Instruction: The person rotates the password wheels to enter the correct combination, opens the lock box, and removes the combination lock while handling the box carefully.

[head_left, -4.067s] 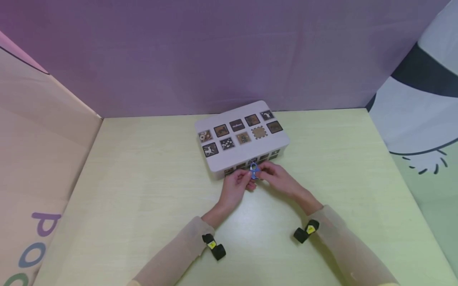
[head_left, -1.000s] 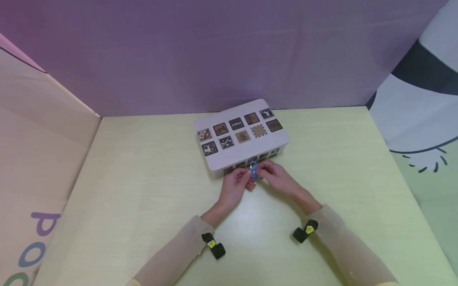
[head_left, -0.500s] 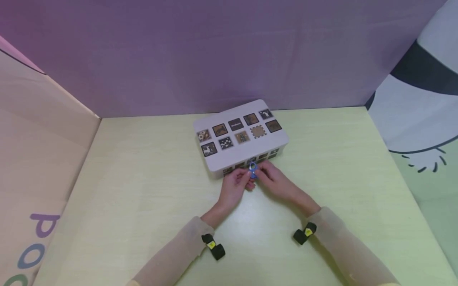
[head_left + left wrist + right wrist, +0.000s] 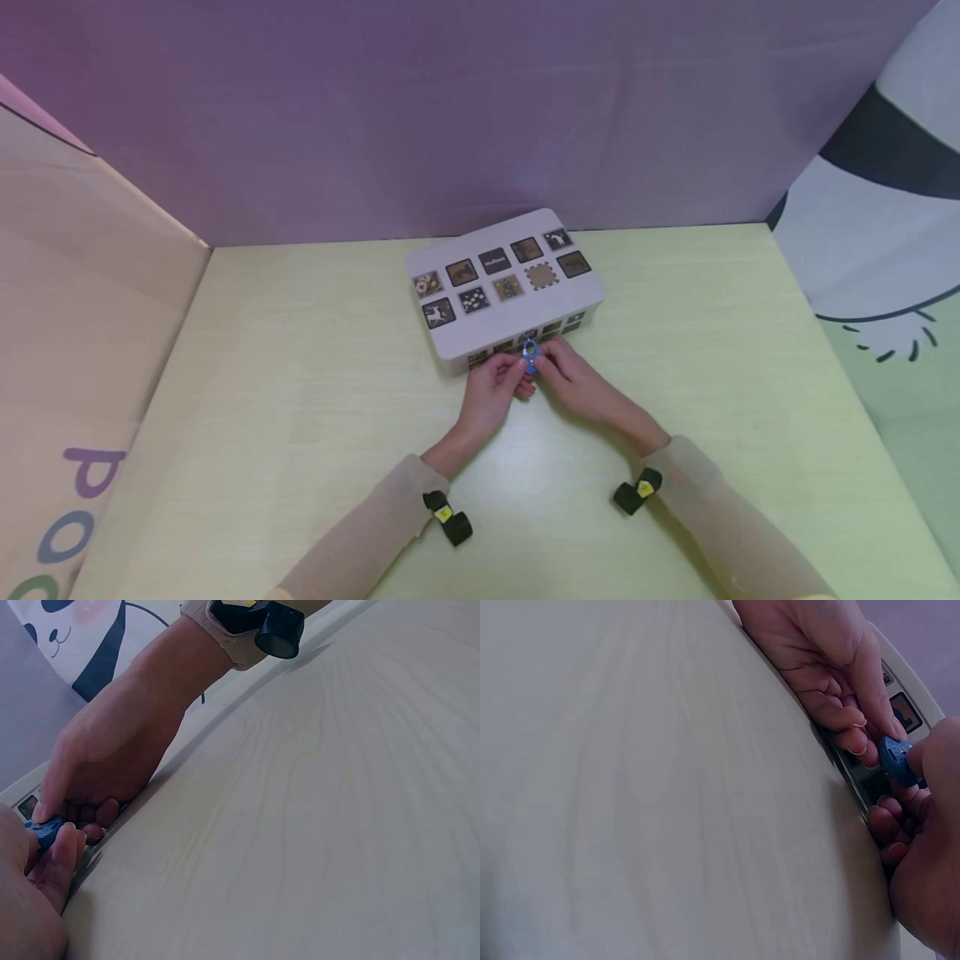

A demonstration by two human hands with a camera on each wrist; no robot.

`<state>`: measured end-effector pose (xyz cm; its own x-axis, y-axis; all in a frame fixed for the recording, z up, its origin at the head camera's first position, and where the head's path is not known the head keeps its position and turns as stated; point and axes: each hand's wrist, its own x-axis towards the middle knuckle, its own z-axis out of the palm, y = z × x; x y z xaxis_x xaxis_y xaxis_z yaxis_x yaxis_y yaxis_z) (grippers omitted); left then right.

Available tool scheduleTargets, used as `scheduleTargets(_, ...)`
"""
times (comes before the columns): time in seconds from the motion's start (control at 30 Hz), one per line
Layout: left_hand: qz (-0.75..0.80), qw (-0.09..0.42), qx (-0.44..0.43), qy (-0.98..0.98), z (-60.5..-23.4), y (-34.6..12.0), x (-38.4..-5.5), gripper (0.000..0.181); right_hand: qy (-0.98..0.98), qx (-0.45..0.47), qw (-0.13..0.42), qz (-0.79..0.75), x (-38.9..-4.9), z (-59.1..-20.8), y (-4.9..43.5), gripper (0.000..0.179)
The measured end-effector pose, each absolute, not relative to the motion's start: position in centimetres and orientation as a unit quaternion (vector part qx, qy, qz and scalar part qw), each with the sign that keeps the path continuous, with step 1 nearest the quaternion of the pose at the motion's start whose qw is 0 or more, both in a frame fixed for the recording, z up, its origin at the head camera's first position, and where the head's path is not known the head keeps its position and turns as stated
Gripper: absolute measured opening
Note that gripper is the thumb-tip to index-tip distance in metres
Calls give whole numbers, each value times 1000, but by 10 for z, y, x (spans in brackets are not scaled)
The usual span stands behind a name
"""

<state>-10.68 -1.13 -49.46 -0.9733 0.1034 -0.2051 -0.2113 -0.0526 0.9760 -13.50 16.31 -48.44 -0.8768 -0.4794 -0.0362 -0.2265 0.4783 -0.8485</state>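
A small blue padlock (image 4: 531,357) with a pale shackle is at the front side of a white box (image 4: 517,304) printed with square pictures. My left hand (image 4: 489,392) pinches the padlock from the left with thumb and fingertips. From the other side my right hand (image 4: 583,382) pinches it too, its thumb on the face. In the right wrist view the lock's rounded blue body (image 4: 900,759) shows between both thumbs, with small marks on its face. Fingers cover much of the lock in the left wrist view.
The box sits angled on a pale wooden table (image 4: 300,375), its back close to a purple cloth wall (image 4: 450,117). Printed panels stand at the left (image 4: 97,275) and right (image 4: 885,250). Black camera mounts (image 4: 448,517) are strapped to both sleeves.
My right hand and wrist have shifted slightly toward the left and nearer to me, its thumb moving on the padlock. My left hand, the padlock and the box stay practically in place.
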Motion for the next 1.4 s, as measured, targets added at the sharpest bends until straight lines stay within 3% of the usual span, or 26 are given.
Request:
scheduleTargets(0.6,717,112,-37,687,-492,-13,-107,19,838,-197,154,-484,-136,-485,166,13)
scheduleTargets(1.4,716,112,-36,688,-492,-12,-107,19,840,-210,132,-482,-136,-488,164,10)
